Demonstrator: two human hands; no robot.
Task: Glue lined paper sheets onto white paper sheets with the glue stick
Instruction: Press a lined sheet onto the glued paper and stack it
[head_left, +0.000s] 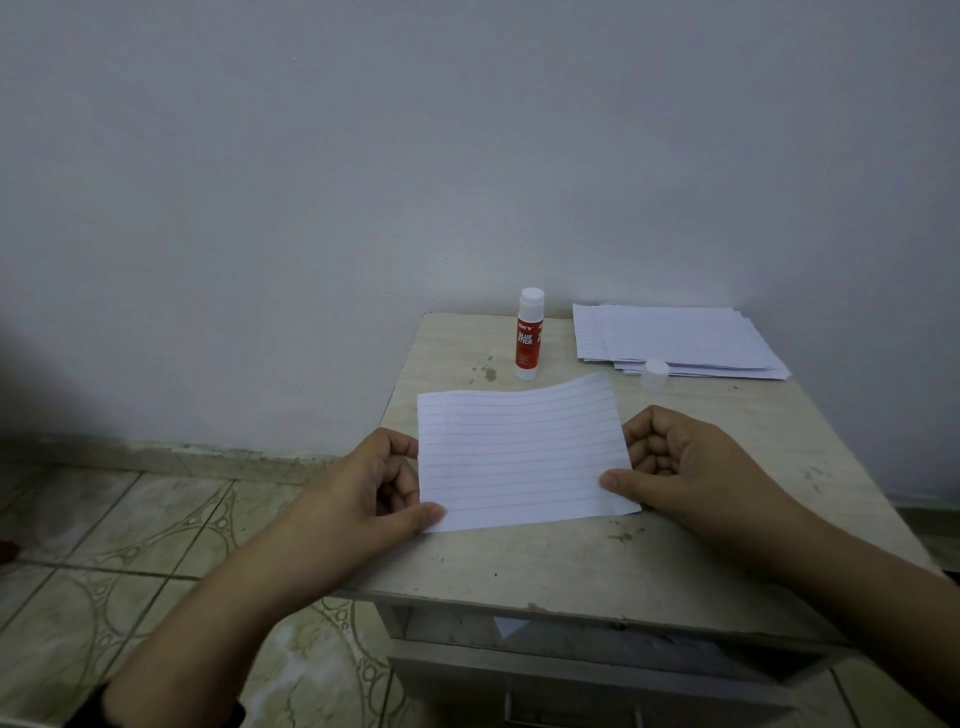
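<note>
Lined sheet (524, 452) in both pinching grips, left hand (382, 486) and right hand (675, 462) at its side edges above the table (597, 561).

table (597, 561) | on it: glue stick (529, 335) upright, cap (655, 374), paper stack (675, 338)

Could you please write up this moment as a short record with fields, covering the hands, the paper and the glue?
held sheet: lined paper sheet, held by both side edges just above the table
left hand: pinches the sheet's left edge
right hand: pinches the sheet's right edge
glue stick: upright behind the sheet, uncapped
cap: standing apart, right of the glue stick, at the front edge of the paper stack
paper stack: far right of the table, top sheet lined
glue on sheet: cannot tell
</note>
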